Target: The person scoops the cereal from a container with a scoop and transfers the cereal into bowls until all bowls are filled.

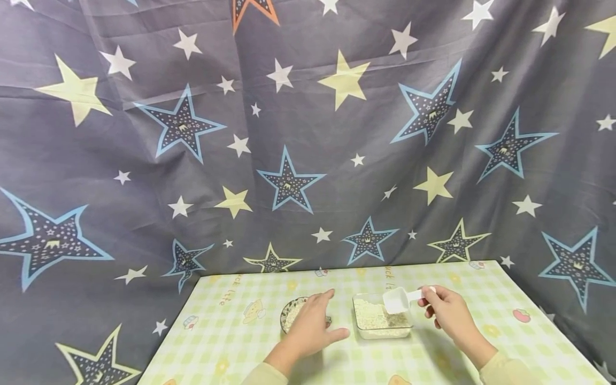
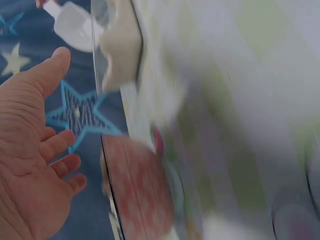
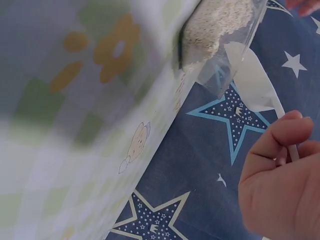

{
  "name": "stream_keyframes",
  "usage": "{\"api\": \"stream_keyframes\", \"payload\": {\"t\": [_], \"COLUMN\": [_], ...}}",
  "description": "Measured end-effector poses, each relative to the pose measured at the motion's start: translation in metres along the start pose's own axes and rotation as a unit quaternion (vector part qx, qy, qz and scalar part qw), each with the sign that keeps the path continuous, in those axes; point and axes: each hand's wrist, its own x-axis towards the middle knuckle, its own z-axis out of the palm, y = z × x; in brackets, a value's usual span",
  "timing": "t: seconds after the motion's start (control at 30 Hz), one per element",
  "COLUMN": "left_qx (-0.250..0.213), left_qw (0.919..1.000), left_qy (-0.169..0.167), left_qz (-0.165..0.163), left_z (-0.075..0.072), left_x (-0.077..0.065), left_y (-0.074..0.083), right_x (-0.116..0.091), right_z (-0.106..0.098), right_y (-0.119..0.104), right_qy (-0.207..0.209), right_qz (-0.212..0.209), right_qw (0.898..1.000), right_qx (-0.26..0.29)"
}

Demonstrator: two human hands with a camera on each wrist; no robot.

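A white scoop (image 1: 396, 300) is held by its handle in my right hand (image 1: 449, 315), pinched between thumb and fingers. Its cup hangs over the right part of a clear rectangular container (image 1: 383, 333), which holds pale, grain-like flakes (image 1: 369, 315). In the right wrist view, the scoop (image 3: 256, 84) overlaps the container's wall, and contact cannot be made out. My left hand (image 1: 310, 327) hovers left of the container, thumb and fingers spread, with nothing in it. Partly behind that hand stands a round patterned bowl (image 1: 285, 309) with similar flakes (image 1: 292, 316).
Beneath everything lies a green-and-white checked tablecloth (image 1: 216, 331) with small printed figures. A dark curtain (image 1: 308, 123) with stars hangs directly behind the table's back edge.
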Motion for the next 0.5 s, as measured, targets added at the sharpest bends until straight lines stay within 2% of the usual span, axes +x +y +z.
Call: {"api": "stream_keyframes", "payload": {"t": [0.13,0.3,0.4,0.5], "left_qx": [0.012,-0.017,-0.033,-0.036], "left_qw": [0.9999,0.9992,0.9979,0.9973], "left_qy": [-0.007,-0.033,-0.044,-0.048], "left_qz": [0.008,-0.017,-0.033,-0.044], "left_z": [0.013,0.027,0.033,0.036], "left_x": [0.008,0.019,0.024,0.028], "left_y": [0.018,0.027,0.029,0.029], "right_x": [0.002,0.004,0.004,0.004], "right_z": [0.003,0.006,0.006,0.005], "right_y": [0.002,0.006,0.005,0.000], "right_qy": [-0.007,-0.013,-0.008,0.006], "right_qz": [-0.013,-0.023,-0.046,-0.089], "right_qw": [0.999,0.998,0.995,0.987], "right_qx": [-0.031,-0.057,-0.087,-0.134]}}
